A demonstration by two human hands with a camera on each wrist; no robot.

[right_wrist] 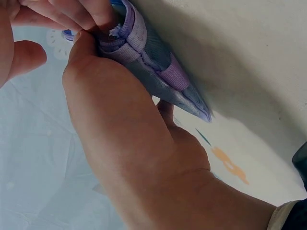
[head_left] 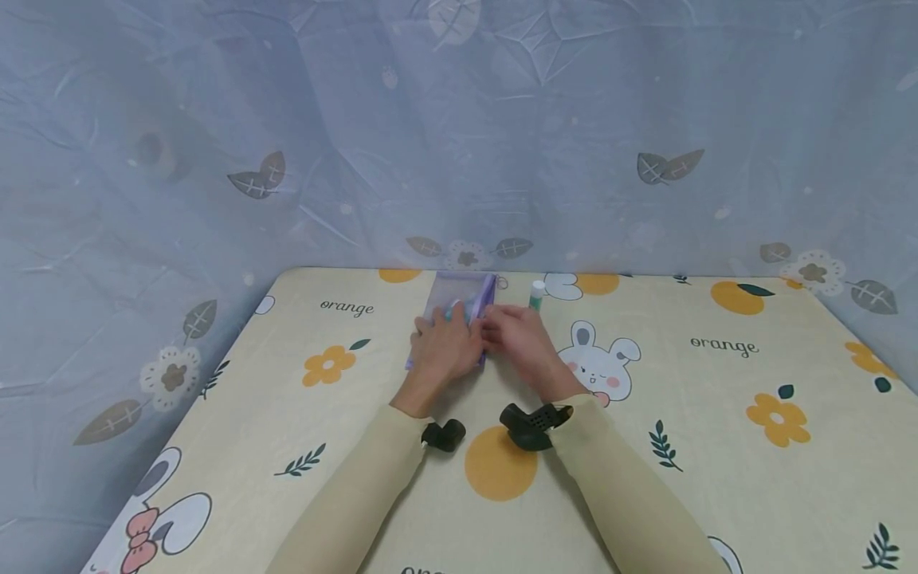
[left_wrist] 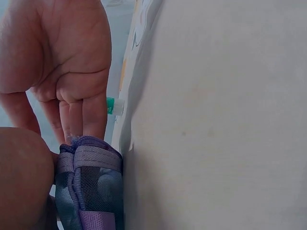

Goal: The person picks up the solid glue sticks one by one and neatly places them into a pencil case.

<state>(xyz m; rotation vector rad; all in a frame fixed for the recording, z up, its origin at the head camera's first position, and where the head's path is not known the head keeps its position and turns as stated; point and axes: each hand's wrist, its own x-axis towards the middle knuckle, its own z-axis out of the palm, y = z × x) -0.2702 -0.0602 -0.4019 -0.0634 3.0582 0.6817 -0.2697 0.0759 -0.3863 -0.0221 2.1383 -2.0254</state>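
Note:
A purple-edged mesh pouch (head_left: 459, 285) lies on the table, with something light blue showing through the mesh. My left hand (head_left: 445, 348) presses on top of it with the fingers spread. At the pouch's right-hand edge my right hand (head_left: 519, 336) pinches the border, its fingertips meeting the left thumb there. In the right wrist view, purple binding and a frayed white thread (right_wrist: 115, 31) show where both hands meet. The fingertips of the right hand are partly hidden behind the pouch edge. Just beyond the right hand is a green glue stick (head_left: 537, 295) with a white cap.
A cream tablecloth (head_left: 402, 446) printed with oranges, flowers and rabbits covers the table. Behind it and to the left hangs a grey-blue curtain (head_left: 466, 159) with leaf prints. A small ring (head_left: 502, 282) lies at the pouch's far right corner.

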